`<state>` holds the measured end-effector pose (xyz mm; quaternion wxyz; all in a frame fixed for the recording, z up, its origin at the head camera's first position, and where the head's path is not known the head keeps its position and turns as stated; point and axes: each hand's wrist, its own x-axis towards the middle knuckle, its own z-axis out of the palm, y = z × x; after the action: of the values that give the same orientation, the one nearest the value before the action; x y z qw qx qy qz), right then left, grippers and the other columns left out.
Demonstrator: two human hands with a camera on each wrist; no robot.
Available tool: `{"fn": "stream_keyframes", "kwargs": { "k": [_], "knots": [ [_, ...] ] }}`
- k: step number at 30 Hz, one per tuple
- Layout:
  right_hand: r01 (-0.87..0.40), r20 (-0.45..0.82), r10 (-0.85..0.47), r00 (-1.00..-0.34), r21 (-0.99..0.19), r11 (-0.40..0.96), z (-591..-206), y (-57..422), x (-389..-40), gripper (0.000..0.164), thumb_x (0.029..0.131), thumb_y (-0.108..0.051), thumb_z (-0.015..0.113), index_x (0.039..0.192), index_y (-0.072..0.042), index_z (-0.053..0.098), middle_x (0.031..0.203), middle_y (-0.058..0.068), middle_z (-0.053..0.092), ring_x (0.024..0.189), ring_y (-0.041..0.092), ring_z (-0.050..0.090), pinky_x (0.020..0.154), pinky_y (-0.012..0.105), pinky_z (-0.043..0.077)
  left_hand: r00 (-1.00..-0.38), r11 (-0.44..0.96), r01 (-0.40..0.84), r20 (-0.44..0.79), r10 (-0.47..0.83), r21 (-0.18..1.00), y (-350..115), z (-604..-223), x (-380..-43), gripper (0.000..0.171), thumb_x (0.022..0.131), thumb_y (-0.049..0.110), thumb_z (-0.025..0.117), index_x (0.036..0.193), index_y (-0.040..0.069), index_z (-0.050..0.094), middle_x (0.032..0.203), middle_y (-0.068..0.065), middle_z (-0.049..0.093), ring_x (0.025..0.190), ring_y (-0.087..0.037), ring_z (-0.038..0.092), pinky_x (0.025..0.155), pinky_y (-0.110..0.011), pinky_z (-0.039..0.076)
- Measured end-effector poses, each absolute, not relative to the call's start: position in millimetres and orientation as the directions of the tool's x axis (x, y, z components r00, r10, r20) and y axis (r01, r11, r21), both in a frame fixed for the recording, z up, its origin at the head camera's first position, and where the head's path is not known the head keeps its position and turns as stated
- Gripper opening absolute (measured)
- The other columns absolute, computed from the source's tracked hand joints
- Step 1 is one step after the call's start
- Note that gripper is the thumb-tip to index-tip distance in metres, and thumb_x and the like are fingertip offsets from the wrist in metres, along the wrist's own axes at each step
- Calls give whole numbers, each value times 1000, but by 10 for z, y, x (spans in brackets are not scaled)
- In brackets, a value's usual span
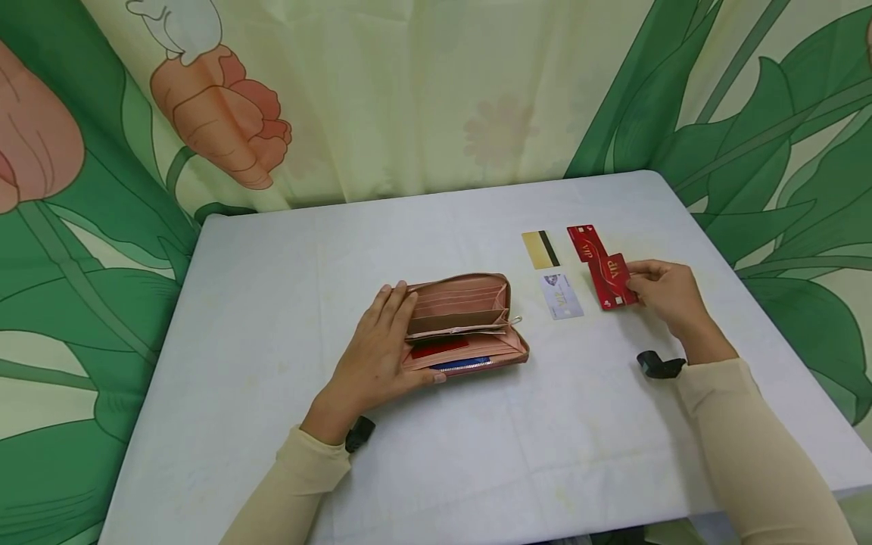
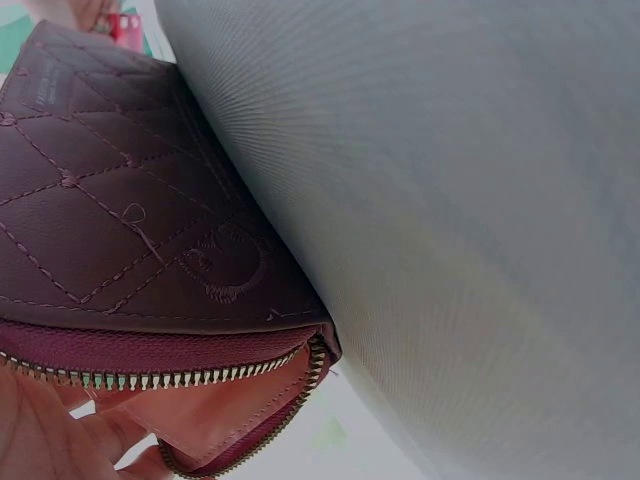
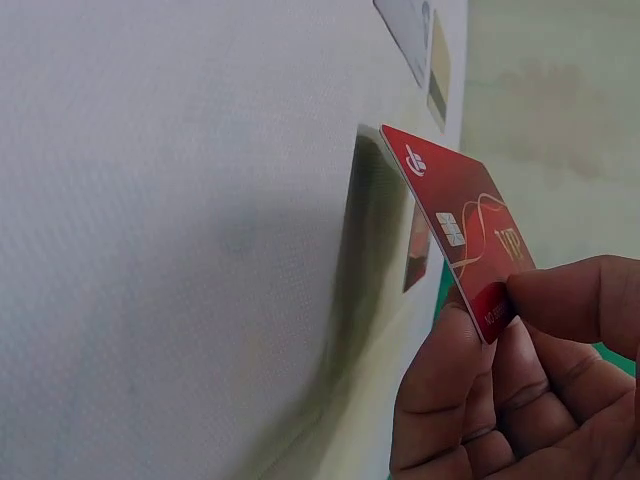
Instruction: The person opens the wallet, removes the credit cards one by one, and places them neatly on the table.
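Observation:
A pink zip-around wallet [image 1: 470,303] stands unzipped on the table, its card slots showing and a red card [image 1: 439,347] and a blue card [image 1: 463,364] inside it. My left hand [image 1: 371,356] grips its left end, fingers on the far part and thumb along the near edge. The wallet's quilted dark outside [image 2: 110,180] fills much of the left wrist view. Between thumb and fingers, my right hand [image 1: 671,299] pinches a red VIP card [image 3: 465,225] by its edge, tilted above the cloth. Beyond that card lies a second red VIP card [image 1: 584,241], partly covered in the head view.
Left of the red cards lie a gold card [image 1: 540,250] with a black stripe and a silver card [image 1: 562,295]. A white cloth [image 1: 272,318] covers the table. Behind it hangs a printed curtain [image 1: 409,98].

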<state>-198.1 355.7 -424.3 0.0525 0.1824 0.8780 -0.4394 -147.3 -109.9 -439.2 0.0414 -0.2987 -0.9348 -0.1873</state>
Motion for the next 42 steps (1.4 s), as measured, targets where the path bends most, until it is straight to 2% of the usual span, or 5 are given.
{"fn": "stream_keyframes", "kwargs": {
  "k": [8, 15, 22, 30, 42],
  "knots": [
    [378, -274, 265, -924, -754, 538, -4294, 3606, -2021, 49, 109, -27, 51, 149, 2, 53, 144, 27, 53, 118, 31, 50, 72, 19, 56, -814, 748, 580, 202, 545, 321, -1099, -4391, -1474, 122, 82, 69, 77, 164, -1, 19, 172, -21, 16, 159, -41, 11, 127, -54, 17],
    [408, -300, 279, -912, -719, 562, -4306, 3608, -2061, 49, 108, -27, 53, 147, 3, 55, 138, 27, 56, 107, 28, 53, 69, 20, 55, -816, 751, 577, 193, 545, 321, -1098, -4390, -1476, 123, 82, 70, 76, 164, -1, 18, 172, -20, 15, 160, -39, 9, 127, -54, 17],
    [428, -289, 316, -904, -642, 637, -4354, 3585, -2108, 47, 107, -23, 55, 145, 4, 57, 143, 31, 53, 122, 40, 51, 68, 17, 51, -812, 748, 582, 196, 549, 319, -1102, -4390, -1479, 123, 81, 69, 77, 164, -2, 18, 172, -21, 16, 159, -42, 12, 127, -54, 17],
    [373, -232, 292, -928, -571, 732, -4363, 3541, -2124, 41, 104, -19, 59, 134, 8, 63, 128, 32, 62, 109, 38, 52, 65, 25, 50, -812, 749, 582, 195, 549, 317, -1103, -4383, -1484, 124, 81, 69, 77, 164, -2, 18, 172, -21, 17, 160, -39, 10, 128, -52, 16],
    [367, -202, 307, -930, -522, 770, -4363, 3474, -2107, 41, 102, -17, 62, 134, 9, 63, 120, 32, 66, 112, 43, 53, 77, 38, 54, -806, 741, 591, 210, 553, 319, -1099, -4383, -1486, 125, 80, 71, 77, 163, -2, 19, 171, -22, 18, 161, -37, 8, 128, -51, 14]
  ]
}}
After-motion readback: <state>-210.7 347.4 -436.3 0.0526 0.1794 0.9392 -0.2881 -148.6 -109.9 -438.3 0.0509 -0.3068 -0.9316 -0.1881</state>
